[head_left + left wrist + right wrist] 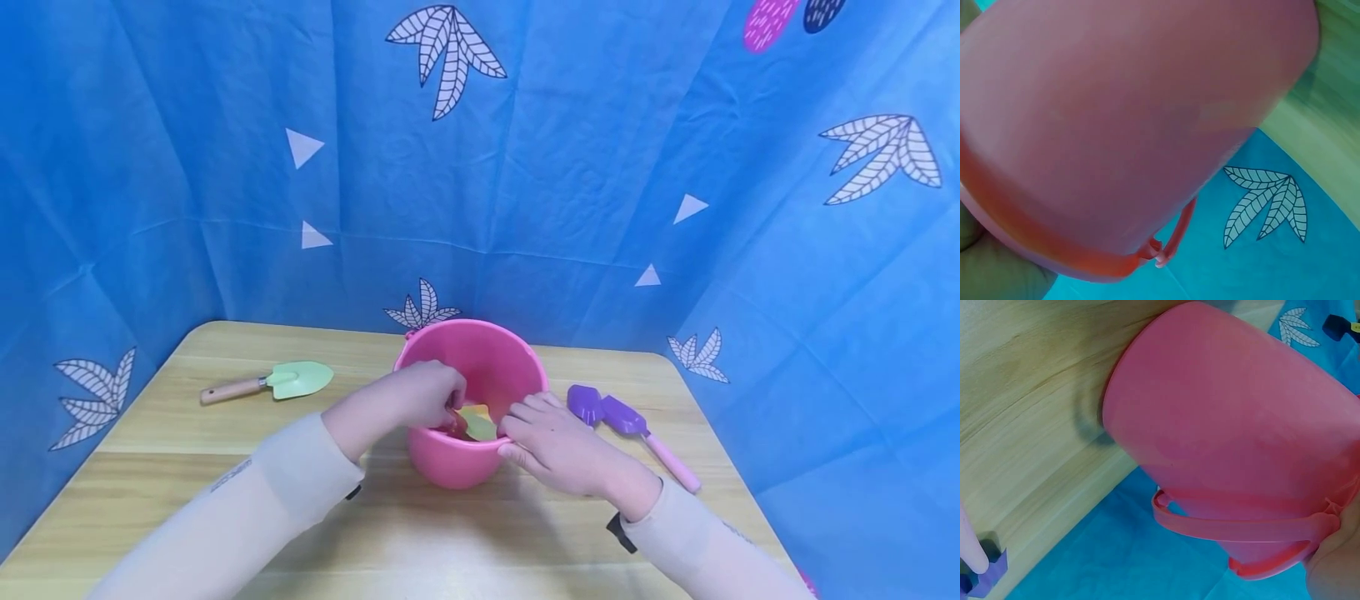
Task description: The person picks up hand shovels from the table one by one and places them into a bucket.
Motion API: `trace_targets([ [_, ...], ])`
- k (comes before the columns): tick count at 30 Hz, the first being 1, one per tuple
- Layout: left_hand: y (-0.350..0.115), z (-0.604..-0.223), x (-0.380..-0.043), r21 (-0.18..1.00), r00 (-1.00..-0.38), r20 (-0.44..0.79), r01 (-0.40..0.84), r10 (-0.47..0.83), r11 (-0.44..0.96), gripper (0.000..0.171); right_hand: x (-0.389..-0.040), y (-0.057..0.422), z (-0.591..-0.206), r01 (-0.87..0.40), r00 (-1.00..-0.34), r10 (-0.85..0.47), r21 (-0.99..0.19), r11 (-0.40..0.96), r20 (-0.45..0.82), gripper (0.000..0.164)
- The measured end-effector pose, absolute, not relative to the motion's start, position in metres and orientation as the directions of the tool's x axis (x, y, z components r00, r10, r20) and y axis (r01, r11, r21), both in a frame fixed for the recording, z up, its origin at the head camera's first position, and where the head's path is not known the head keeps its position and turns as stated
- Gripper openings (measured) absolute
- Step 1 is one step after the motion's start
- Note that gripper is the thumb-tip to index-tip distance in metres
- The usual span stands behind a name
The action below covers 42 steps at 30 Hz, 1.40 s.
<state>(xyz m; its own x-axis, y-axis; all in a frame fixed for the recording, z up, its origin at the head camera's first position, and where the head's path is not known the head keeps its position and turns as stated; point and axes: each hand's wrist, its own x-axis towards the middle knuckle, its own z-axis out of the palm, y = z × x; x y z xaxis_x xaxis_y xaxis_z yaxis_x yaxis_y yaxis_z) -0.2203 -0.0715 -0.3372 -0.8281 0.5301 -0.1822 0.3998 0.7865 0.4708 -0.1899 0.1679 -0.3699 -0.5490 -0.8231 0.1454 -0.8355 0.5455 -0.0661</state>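
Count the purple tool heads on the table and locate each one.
2: one purple head just right of the pink bucket; a second purple head beside it, joined to a pink handle. The bucket may hide others.

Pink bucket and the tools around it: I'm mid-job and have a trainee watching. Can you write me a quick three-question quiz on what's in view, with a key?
1. True or false: in the head view, the blade of the wooden-handled green trowel points toward the pink bucket.

2. What colour is the head of the pink-handled shovel to the right of the bucket?
A) Green
B) Purple
C) Yellow

3. Fill in: the right grip holds the bucket by its ____.

Key: 1. True. 2. B, purple. 3. Rim.
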Motion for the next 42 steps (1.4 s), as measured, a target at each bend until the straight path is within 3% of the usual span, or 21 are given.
trace_targets([
  [8, -0.0689, -0.3304, -0.2182, 0.448, -0.814, -0.275, 0.362, 0.511, 0.817, 0.022, -0.1888, 0.1672, -0.3688, -0.828, -0.56, -0.818, -0.084, 0.554, 0.133, 0.023],
  [19, -0.0701, -0.3325, -0.2186, 0.44, -0.815, -0.301, 0.342, 0.495, 0.83, 0.023, -0.1903, 0.1655, -0.3693, -0.838, -0.545, -0.825, -0.061, 0.542, 0.151, 0.023],
  [35, -0.0706, -0.3309, -0.2193, 0.427, -0.821, -0.299, 0.341, 0.487, 0.837, 0.023, -0.1909, 0.1648, -0.3681, -0.838, -0.545, -0.824, -0.071, 0.541, 0.155, 0.024],
  [42, -0.0725, -0.3331, -0.2192, 0.477, -0.81, -0.242, 0.38, 0.534, 0.793, 0.017, -0.191, 0.1648, -0.367, -0.839, -0.543, -0.824, -0.07, 0.54, 0.161, 0.023],
])
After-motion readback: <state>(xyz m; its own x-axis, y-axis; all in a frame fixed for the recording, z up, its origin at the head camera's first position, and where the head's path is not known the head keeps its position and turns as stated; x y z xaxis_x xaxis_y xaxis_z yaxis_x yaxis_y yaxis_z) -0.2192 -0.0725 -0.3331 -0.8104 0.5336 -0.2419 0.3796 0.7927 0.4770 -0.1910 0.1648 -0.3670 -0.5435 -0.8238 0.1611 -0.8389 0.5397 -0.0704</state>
